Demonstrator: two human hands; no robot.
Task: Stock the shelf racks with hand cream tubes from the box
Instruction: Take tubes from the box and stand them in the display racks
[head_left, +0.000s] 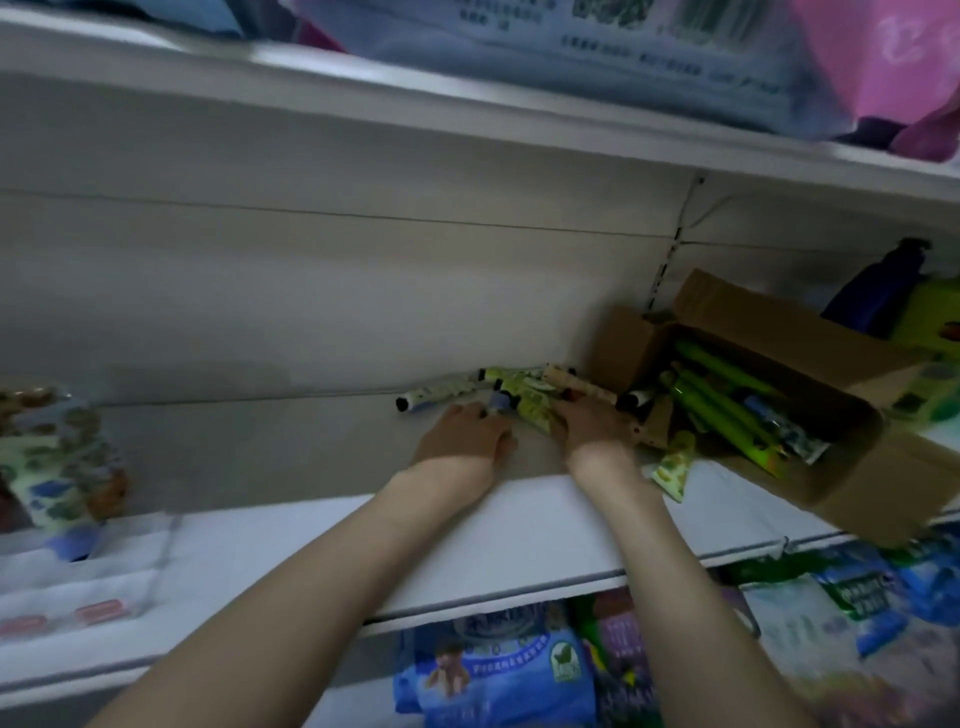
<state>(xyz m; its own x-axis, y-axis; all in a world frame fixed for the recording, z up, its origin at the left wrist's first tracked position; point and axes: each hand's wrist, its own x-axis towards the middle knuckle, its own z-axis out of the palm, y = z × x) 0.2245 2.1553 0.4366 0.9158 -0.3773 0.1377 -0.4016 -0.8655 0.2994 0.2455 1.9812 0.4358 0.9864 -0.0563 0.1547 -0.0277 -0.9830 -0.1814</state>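
Note:
Several hand cream tubes lie in a loose pile at the back of the white shelf. My left hand rests on the shelf, its fingertips touching a blue-capped tube. My right hand lies over a green tube in the pile; whether the fingers grip it is hidden. An open cardboard box stands to the right, tilted, with several green tubes inside. One green tube lies on the shelf just in front of the box.
Patterned packets stand at the shelf's left end. Blue and green bottles stand behind the box. Soft packs fill the shelf above and the shelf below. Red price tags sit on the left shelf edge.

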